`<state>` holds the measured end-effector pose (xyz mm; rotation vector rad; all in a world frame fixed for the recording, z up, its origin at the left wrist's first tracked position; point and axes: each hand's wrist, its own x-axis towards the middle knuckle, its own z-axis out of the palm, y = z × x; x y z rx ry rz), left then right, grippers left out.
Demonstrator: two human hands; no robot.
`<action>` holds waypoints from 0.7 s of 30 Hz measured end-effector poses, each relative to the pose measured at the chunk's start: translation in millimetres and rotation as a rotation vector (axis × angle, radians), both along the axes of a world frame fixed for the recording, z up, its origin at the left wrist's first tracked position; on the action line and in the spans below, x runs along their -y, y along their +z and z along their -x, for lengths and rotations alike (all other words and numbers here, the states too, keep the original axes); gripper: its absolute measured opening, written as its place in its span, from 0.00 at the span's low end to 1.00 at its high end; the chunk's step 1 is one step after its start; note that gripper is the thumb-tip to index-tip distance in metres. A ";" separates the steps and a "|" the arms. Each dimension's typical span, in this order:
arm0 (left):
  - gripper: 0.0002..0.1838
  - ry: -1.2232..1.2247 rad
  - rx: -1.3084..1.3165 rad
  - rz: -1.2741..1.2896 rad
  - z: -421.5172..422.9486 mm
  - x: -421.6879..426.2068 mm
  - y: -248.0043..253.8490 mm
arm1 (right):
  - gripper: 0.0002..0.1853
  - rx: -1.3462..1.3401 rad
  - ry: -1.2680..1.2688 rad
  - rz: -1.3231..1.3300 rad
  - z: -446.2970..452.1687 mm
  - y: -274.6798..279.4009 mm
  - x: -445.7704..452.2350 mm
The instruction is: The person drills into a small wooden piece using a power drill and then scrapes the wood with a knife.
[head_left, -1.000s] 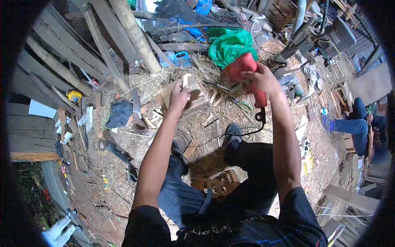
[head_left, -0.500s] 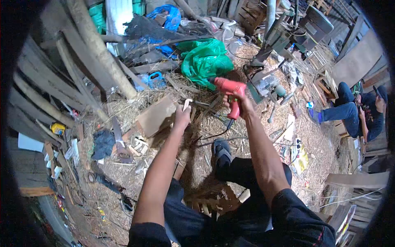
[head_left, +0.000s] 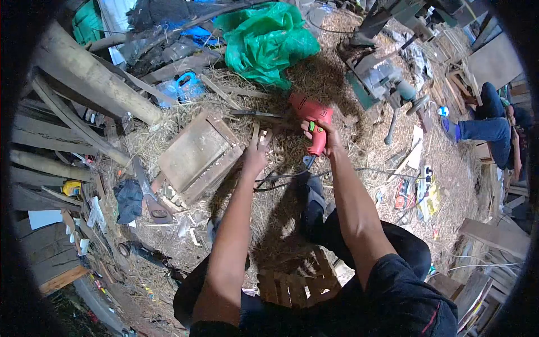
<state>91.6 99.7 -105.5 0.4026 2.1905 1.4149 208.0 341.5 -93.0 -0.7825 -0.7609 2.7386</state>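
My right hand [head_left: 324,135] is wrapped around the handle of a red corded power drill [head_left: 312,110], which has a green trigger. The drill's nose points up and left, and its tip is hard to make out against the floor. To the left, my left hand [head_left: 256,155] is closed on a small piece of wood [head_left: 263,135] that sticks up past the fingers. A wooden box [head_left: 191,150] lies on the shavings just left of that hand. From the drill's handle a dark cord [head_left: 281,176] trails across the floor.
A handsaw [head_left: 156,210] lies beside the box. Ahead are a green plastic bag [head_left: 268,42] and a blue jug [head_left: 190,87]. A metal machine [head_left: 377,81] stands ahead right. Another person [head_left: 494,128] sits at far right. Below me is a slatted wooden crate [head_left: 292,287].
The view has tipped downward, bringing more of the wooden box and the slatted crate into sight. Both hands still hold the drill and the wood piece, now closer together.
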 end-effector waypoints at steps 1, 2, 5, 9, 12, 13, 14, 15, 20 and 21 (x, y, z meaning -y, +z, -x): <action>0.17 0.021 -0.096 -0.026 -0.6 -0.9 1.4 | 0.26 0.014 0.022 -0.011 -2.7 -4.0 -1.9; 0.16 0.018 -0.075 0.024 1.4 -3.3 3.5 | 0.26 0.025 0.043 -0.024 -4.7 -6.7 -5.1; 0.16 0.005 0.033 0.117 6.5 -3.1 -17.1 | 0.26 0.005 0.087 0.006 -14.6 -28.4 -13.5; 0.18 -0.052 0.165 0.089 0.2 -3.7 -22.8 | 0.27 0.054 0.101 -0.014 -21.6 -35.9 -18.1; 0.17 -0.042 0.098 0.134 -7.6 -4.8 -30.7 | 0.27 0.278 0.095 -0.357 -24.5 -34.1 -19.5; 0.17 -0.053 0.129 0.116 -5.8 -2.3 -34.8 | 0.27 0.426 0.063 -0.594 -25.9 -32.3 -21.3; 0.18 -0.065 0.159 0.097 -3.8 -0.9 -38.4 | 0.27 0.572 0.028 -0.830 -26.7 -30.0 -22.3; 0.18 -0.042 0.202 0.095 -1.9 -2.5 -25.0 | 0.27 0.726 0.013 -1.091 -32.6 -37.2 -29.5; 0.17 0.055 0.196 -0.066 7.0 -14.4 11.4 | 0.19 0.869 -0.201 -1.504 -5.6 20.5 12.8; 0.14 0.160 0.234 -0.158 5.3 -21.2 30.9 | 0.18 0.748 -0.235 -1.645 9.2 20.2 20.1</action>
